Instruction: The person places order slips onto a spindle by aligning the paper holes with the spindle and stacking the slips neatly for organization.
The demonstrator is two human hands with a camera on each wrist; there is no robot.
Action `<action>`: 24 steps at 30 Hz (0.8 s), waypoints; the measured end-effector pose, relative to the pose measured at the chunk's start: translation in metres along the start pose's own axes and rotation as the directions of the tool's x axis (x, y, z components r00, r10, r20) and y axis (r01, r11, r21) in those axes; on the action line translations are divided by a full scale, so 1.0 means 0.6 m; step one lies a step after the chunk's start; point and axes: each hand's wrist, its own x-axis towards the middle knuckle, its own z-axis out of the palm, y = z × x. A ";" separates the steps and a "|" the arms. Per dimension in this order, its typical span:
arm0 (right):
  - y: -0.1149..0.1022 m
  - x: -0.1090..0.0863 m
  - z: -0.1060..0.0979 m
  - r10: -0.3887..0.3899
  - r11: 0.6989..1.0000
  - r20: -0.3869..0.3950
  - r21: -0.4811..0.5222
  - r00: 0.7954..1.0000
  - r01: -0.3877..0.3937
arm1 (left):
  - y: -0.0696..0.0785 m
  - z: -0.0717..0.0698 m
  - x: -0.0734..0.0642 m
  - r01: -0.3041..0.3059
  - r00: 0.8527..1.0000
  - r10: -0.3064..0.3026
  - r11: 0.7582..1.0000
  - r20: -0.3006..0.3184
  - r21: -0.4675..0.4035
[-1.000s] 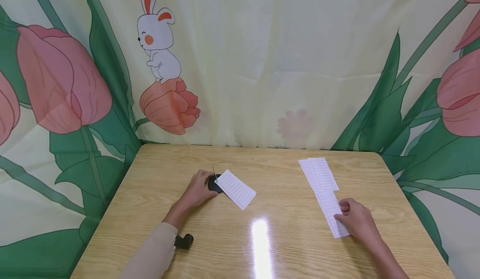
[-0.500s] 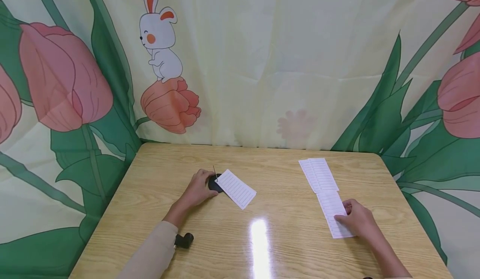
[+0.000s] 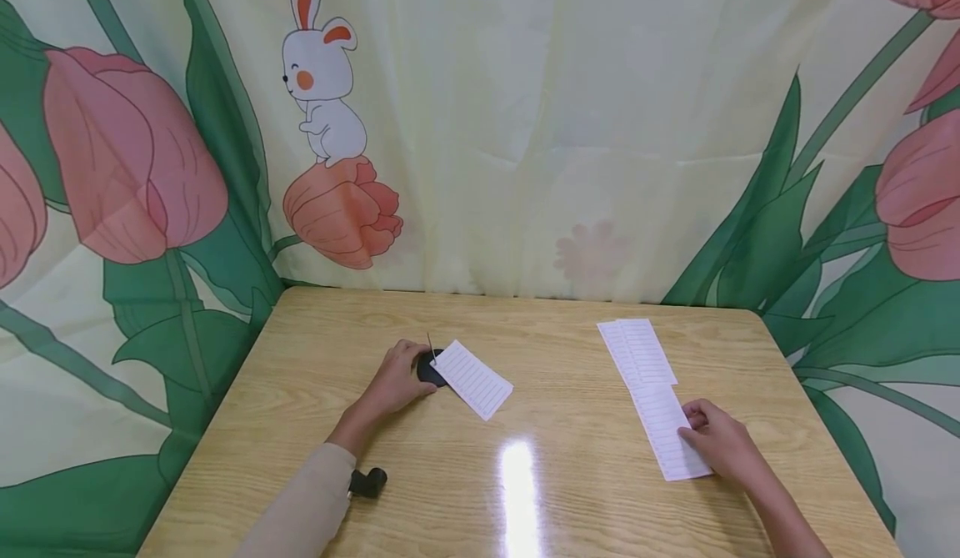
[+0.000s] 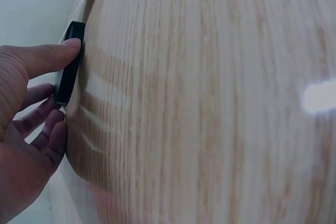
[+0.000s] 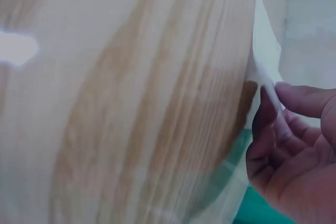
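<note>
So we're looking at a pale curtain (image 3: 480,124) printed with big pink tulips (image 3: 138,158) and, left of centre, a white rabbit (image 3: 326,66) that's sitting on a coral bloom (image 3: 341,212). In front of it, a light wood-grain table (image 3: 585,475) is filling the lower part of the view, with a bright patch of glare (image 3: 520,491) shining near the middle of the near side.

On the left, the left hand (image 3: 396,377) is reaching in from a beige sleeve (image 3: 303,504), and a small black gadget (image 3: 367,483) is sticking out by the wrist. That hand is gripping a round black base (image 3: 431,377) by its rim, thumb on the near side, fingers on the far side. A thin spike (image 3: 431,348) is standing up from the base. A lined white slip (image 3: 474,380) is lying just right of it, one corner overlapping the base by the spike's foot; we can't tell whether it's pierced.

Over on the right, two overlapping far slips (image 3: 651,354) are lying side by side, and a near slip (image 3: 663,429) is running on from their near ends. The right hand (image 3: 720,439) is pinching that one at its right edge; from the right wrist camera we're seeing the paper nearly edge-on between thumb and fingers.
</note>
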 end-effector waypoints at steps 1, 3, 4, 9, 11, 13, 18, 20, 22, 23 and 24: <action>0.001 0.000 0.000 -0.013 1.000 -0.002 0.007 1.000 0.013 | -0.001 0.000 0.000 0.002 1.000 -0.002 1.000 0.001 0.002; 0.002 0.000 -0.002 -0.037 0.999 -0.005 0.018 0.999 0.037 | -0.003 0.001 -0.002 0.005 1.000 -0.005 1.000 0.003 0.006; 0.002 0.000 -0.003 -0.047 0.999 -0.005 0.023 0.999 0.047 | -0.005 0.001 -0.002 0.005 1.000 -0.005 1.000 0.003 0.008; -0.001 -0.001 -0.016 -0.066 0.998 -0.003 0.020 0.998 0.066 | -0.007 0.000 -0.004 0.005 1.000 -0.005 1.000 0.007 0.000; -0.005 0.000 -0.024 -0.080 0.997 -0.007 0.016 0.997 0.080 | -0.005 -0.003 -0.005 0.010 1.000 -0.010 1.000 0.009 -0.016; -0.007 0.001 -0.031 -0.097 0.995 -0.015 0.010 0.995 0.098 | -0.002 -0.006 -0.005 0.018 1.000 -0.017 0.999 0.007 -0.030; -0.014 0.003 -0.044 -0.128 0.992 -0.030 -0.002 0.991 0.128 | 0.003 -0.015 -0.006 0.021 1.000 -0.021 0.999 -0.005 -0.036; -0.017 0.003 -0.048 -0.139 0.990 -0.035 -0.002 0.990 0.139 | 0.004 -0.019 -0.007 0.009 1.000 -0.009 0.999 -0.011 -0.038; -0.021 0.005 -0.052 -0.151 0.988 -0.041 -0.001 0.988 0.151 | 0.006 -0.024 -0.008 -0.010 1.000 0.010 0.999 -0.014 -0.043; -0.023 0.006 -0.054 -0.157 0.988 -0.043 0.000 0.987 0.157 | 0.008 -0.027 -0.009 -0.020 1.000 0.020 0.999 -0.016 -0.046; -0.025 0.007 -0.056 -0.164 0.986 -0.046 0.000 0.985 0.164 | 0.010 -0.030 -0.010 -0.029 0.999 0.028 0.998 -0.016 -0.050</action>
